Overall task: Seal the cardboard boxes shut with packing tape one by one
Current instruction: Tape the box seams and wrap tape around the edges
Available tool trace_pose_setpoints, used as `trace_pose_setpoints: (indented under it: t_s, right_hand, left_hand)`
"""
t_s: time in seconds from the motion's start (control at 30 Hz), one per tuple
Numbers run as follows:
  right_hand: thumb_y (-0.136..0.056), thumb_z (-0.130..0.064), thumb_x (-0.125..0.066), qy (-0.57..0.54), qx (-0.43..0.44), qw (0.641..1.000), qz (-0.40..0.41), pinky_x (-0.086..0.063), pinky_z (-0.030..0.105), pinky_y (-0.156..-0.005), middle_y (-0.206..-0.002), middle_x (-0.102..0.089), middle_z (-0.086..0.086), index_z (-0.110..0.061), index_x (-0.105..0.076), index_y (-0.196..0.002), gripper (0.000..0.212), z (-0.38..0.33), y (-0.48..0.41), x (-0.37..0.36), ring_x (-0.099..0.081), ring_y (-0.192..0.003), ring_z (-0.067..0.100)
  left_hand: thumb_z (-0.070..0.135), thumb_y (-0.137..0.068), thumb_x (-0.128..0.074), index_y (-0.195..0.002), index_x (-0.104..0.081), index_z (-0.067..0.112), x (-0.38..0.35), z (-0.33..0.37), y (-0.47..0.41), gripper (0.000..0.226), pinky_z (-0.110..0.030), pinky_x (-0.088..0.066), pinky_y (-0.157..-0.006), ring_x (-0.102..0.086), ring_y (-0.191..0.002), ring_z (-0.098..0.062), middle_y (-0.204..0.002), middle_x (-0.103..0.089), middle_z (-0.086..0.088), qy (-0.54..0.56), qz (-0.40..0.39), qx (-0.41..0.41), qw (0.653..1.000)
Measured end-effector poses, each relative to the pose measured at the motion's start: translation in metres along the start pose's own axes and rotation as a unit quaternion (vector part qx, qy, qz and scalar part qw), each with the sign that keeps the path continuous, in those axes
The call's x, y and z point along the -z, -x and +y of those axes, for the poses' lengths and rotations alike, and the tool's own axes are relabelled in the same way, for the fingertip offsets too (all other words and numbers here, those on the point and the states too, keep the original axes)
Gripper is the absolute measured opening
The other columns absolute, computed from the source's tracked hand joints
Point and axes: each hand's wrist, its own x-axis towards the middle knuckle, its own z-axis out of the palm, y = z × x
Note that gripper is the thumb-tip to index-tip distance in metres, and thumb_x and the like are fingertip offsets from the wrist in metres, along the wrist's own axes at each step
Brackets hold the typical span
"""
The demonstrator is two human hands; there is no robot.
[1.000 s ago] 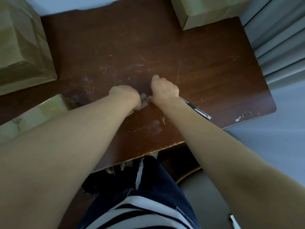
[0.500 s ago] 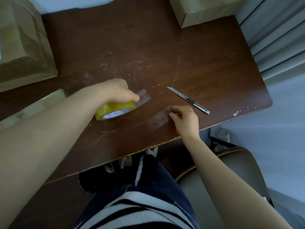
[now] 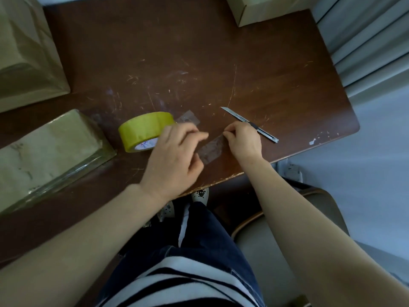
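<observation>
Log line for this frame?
right hand pinches tape strip | left hand at other end, grip unclear | tape roll, knife on table

On the table (image 3: pixel 199 52) the tape roll (image 3: pixel 143 127) lies between a box (image 3: pixel 51 151) and the knife (image 3: pixel 266 135).

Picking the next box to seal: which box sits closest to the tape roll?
The near-left box, right beside the yellow tape roll; the far-left box and far-right box sit further back.
</observation>
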Motion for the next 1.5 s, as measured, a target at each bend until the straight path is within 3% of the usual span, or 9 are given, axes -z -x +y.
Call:
trace_pose_setpoints:
  t_s: [0.13, 0.3, 0.57, 0.77, 0.83, 0.9, 1.03, 1.27, 1.5]
  right_hand:
    - [-0.094, -0.01, -0.053, 0.113, 0.07, 0.99, -0.041, -0.047, 0.035, -0.082, -0.121, -0.051, 0.015, -0.004, -0.055, -0.119, 0.025, -0.005, -0.003, 0.001, -0.054, -0.108, 0.03]
    - [-0.098, -0.013, -0.046, 0.075, 0.117, 0.987, -0.076, -0.04, 0.032, -0.077, -0.12, -0.046, 0.013, -0.007, -0.055, -0.11, 0.016, 0.006, 0.004, 0.006, -0.053, -0.103, 0.029]
    - [-0.095, -0.005, -0.05, 0.054, 0.23, 0.972, 0.005, -0.046, 0.038, -0.065, -0.109, -0.059, 0.018, 0.001, -0.06, -0.105, 0.016, 0.025, 0.025, -0.002, -0.061, -0.087, 0.037]
    - [-0.086, -0.008, -0.049, -0.012, 0.315, 0.946, 0.072, -0.048, 0.03, -0.047, -0.093, -0.065, 0.02, 0.007, -0.062, -0.09, 0.02, 0.016, 0.043, 0.007, -0.066, -0.07, 0.033]
    - [-0.09, -0.011, -0.05, -0.052, 0.283, 0.954, 0.088, -0.051, 0.034, -0.054, -0.094, -0.066, 0.017, 0.005, -0.064, -0.093, 0.021, 0.015, 0.043, 0.01, -0.065, -0.075, 0.032]
    - [-0.094, -0.009, -0.055, -0.126, 0.177, 0.971, 0.099, -0.055, 0.04, -0.07, -0.097, -0.067, 0.012, -0.001, -0.065, -0.1, 0.015, 0.019, 0.038, 0.014, -0.064, -0.084, 0.026]
    - [-0.093, -0.004, -0.054, -0.181, 0.028, 0.981, 0.058, -0.052, 0.034, -0.088, -0.108, -0.065, 0.003, -0.011, -0.06, -0.115, 0.024, 0.032, 0.026, 0.017, -0.06, -0.091, 0.012]
    - [-0.084, 0.003, -0.057, -0.178, 0.035, 0.983, 0.007, -0.049, 0.019, -0.084, -0.117, -0.061, 0.005, -0.01, -0.059, -0.122, 0.04, 0.027, 0.018, 0.011, -0.059, -0.092, 0.007]
    - [-0.081, -0.01, -0.07, -0.051, 0.114, 0.992, -0.034, -0.048, 0.039, -0.094, -0.123, -0.062, 0.004, -0.018, -0.054, -0.132, 0.054, 0.023, 0.015, 0.005, -0.056, -0.112, 0.022]
  left_hand:
    - [0.001, -0.081, -0.061, -0.12, -0.061, 0.004, -0.022, -0.004, 0.005, 0.039, -0.034, -0.041, -0.092, -0.05, -0.109, -0.03, -0.114, -0.055, -0.012, 0.071, -0.095, 0.079, 0.99]
    - [0.008, -0.091, -0.057, -0.128, -0.056, 0.007, -0.039, -0.012, -0.016, 0.037, -0.034, -0.045, -0.092, -0.052, -0.111, -0.024, -0.123, -0.053, -0.009, 0.113, -0.094, 0.122, 0.982]
    - [0.016, -0.09, -0.064, -0.141, -0.044, 0.011, -0.073, -0.01, -0.037, 0.056, -0.033, -0.035, -0.1, -0.043, -0.123, -0.028, -0.132, -0.048, -0.011, 0.093, -0.156, 0.117, 0.976]
    - [0.009, -0.089, -0.061, -0.11, -0.065, 0.005, -0.08, -0.014, -0.046, 0.022, -0.029, -0.035, -0.084, -0.047, -0.11, -0.028, -0.114, -0.053, -0.011, 0.057, -0.157, 0.065, 0.984]
    - [0.01, -0.09, -0.06, -0.113, -0.064, 0.007, -0.08, -0.015, -0.048, 0.024, -0.023, -0.03, -0.081, -0.047, -0.109, -0.025, -0.115, -0.051, -0.009, 0.066, -0.155, 0.083, 0.982]
    - [0.014, -0.09, -0.062, -0.127, -0.059, 0.01, -0.081, -0.015, -0.05, 0.037, -0.022, -0.031, -0.086, -0.045, -0.112, -0.025, -0.118, -0.049, -0.009, 0.067, -0.164, 0.087, 0.98]
    - [0.02, -0.09, -0.064, -0.142, -0.045, 0.013, -0.082, -0.012, -0.058, 0.055, -0.029, -0.035, -0.096, -0.044, -0.118, -0.027, -0.124, -0.046, -0.01, 0.046, -0.186, 0.078, 0.978]
    - [0.015, -0.091, -0.062, -0.116, -0.069, 0.009, -0.083, -0.011, -0.064, 0.026, -0.028, -0.036, -0.083, -0.052, -0.108, -0.027, -0.113, -0.056, -0.01, 0.061, -0.162, 0.076, 0.982]
    - [0.012, -0.093, -0.057, -0.106, -0.068, 0.004, -0.086, -0.009, -0.062, 0.019, -0.037, -0.04, -0.086, -0.051, -0.106, -0.031, -0.11, -0.057, -0.015, 0.057, -0.147, 0.057, 0.986]
